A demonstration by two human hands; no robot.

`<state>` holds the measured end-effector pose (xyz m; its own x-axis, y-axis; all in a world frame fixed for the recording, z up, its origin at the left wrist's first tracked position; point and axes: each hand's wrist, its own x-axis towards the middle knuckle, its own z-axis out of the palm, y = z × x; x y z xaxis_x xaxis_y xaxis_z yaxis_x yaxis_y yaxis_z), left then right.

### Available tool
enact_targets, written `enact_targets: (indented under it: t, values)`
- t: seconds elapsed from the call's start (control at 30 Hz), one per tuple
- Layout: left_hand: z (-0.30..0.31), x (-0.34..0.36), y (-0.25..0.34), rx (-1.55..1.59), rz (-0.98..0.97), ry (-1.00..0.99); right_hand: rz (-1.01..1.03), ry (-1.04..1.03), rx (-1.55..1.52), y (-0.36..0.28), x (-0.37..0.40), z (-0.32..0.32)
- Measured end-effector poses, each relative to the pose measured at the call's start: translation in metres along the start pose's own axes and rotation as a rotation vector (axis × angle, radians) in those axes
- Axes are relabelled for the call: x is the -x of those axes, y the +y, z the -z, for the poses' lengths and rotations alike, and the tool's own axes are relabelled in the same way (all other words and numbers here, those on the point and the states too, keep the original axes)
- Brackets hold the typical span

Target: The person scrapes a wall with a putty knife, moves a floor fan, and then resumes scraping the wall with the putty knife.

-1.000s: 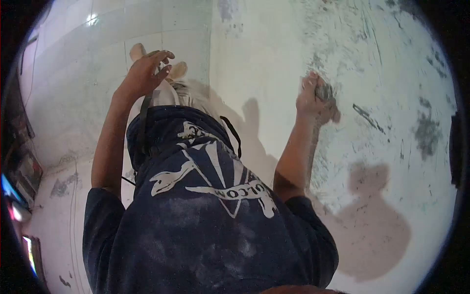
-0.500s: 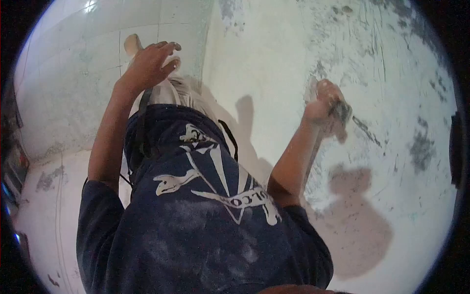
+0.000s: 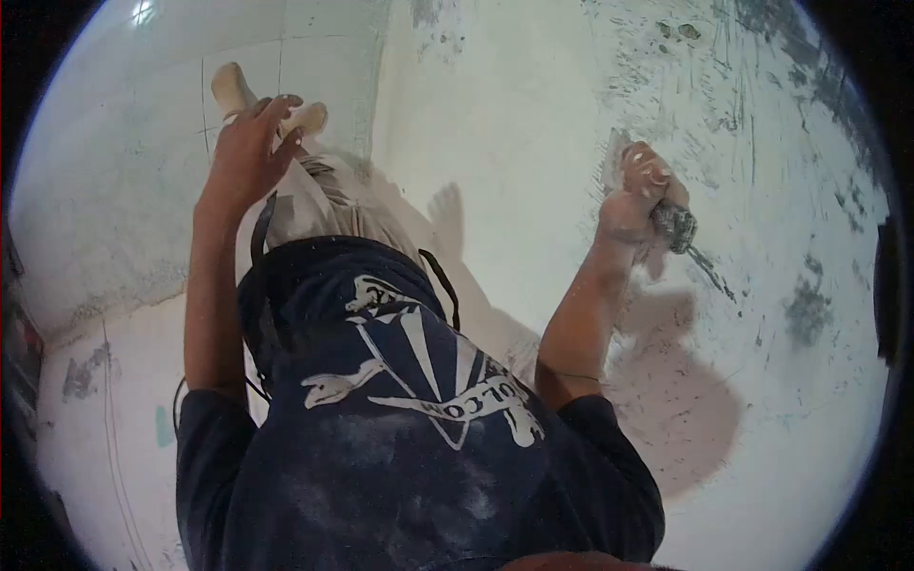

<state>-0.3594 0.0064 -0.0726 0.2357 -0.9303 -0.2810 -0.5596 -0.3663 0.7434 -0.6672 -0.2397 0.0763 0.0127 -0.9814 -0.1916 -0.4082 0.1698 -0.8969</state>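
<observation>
My left hand hangs at the upper left with its fingers apart and nothing in them, above my bare feet and light trousers. At the right, my right hand is wrapped round a scraper; its handle is mostly hidden by my fingers. The scraper's pale blade points up and left, close to the wall. A dark grey, rough shape shows beside my wrist; whether it belongs to the tool or the wall, I cannot tell.
Grey patches and scratches mark the wall at the right. My shadow falls on it. Pale floor tiles lie at the upper left. A dark object stands at the right edge.
My right hand has moved slightly right and up with the scraper. My left hand has shifted left and a little down in the view, and the whole view has shifted.
</observation>
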Motion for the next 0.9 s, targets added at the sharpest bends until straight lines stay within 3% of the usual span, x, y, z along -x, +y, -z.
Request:
enact_targets:
  t: [0.03,0.1,0.13,0.17,0.27,0.3,0.33,0.4,0.43,0.5,0.57,0.7,0.77,0.83,0.9]
  values:
    - [-0.004,0.002,0.0,0.081,0.049,0.011,-0.109,0.164,-0.366,0.017,-0.016,0.013]
    - [-0.017,0.004,-0.003,0.16,0.08,0.012,-0.061,0.3,-0.14,-0.011,0.007,-0.012]
    - [-0.021,0.004,-0.003,0.17,0.075,0.008,0.146,0.161,0.479,-0.028,0.015,-0.01]
    - [-0.02,0.006,-0.004,0.158,0.025,0.036,0.261,0.111,0.707,-0.031,0.016,-0.012]
    - [-0.021,0.013,-0.004,0.159,0.064,0.002,0.129,0.173,0.77,-0.015,-0.002,-0.022]
    - [-0.02,0.012,-0.003,0.355,0.08,-0.001,0.103,0.231,0.842,-0.004,-0.008,-0.017]
    - [-0.019,0.01,-0.001,0.554,0.094,0.006,0.169,0.223,0.835,0.008,-0.011,-0.007]
    - [-0.013,0.007,0.0,0.569,0.034,0.081,0.419,-0.023,0.395,0.02,-0.019,0.0]
    - [-0.01,0.007,0.004,0.547,0.013,0.135,0.398,-0.077,0.323,0.017,-0.017,-0.005]
    - [-0.01,0.014,0.01,0.549,-0.021,0.131,0.113,0.162,0.901,-0.014,0.005,-0.035]
    - [-0.01,0.005,0.013,0.552,-0.023,0.105,0.138,0.259,0.938,-0.016,0.016,-0.038]
    - [-0.026,0.006,0.003,0.661,-0.007,0.07,0.032,0.174,0.918,-0.016,-0.014,-0.034]
    - [-0.03,0.007,0.01,0.769,-0.005,0.072,0.288,0.124,1.072,-0.018,-0.003,-0.015]
    - [-0.026,0.009,0.014,0.679,-0.023,0.107,0.64,0.072,1.181,-0.016,-0.01,-0.024]
    - [-0.033,0.01,0.004,0.709,0.029,0.069,0.28,0.139,0.959,-0.03,-0.011,-0.045]
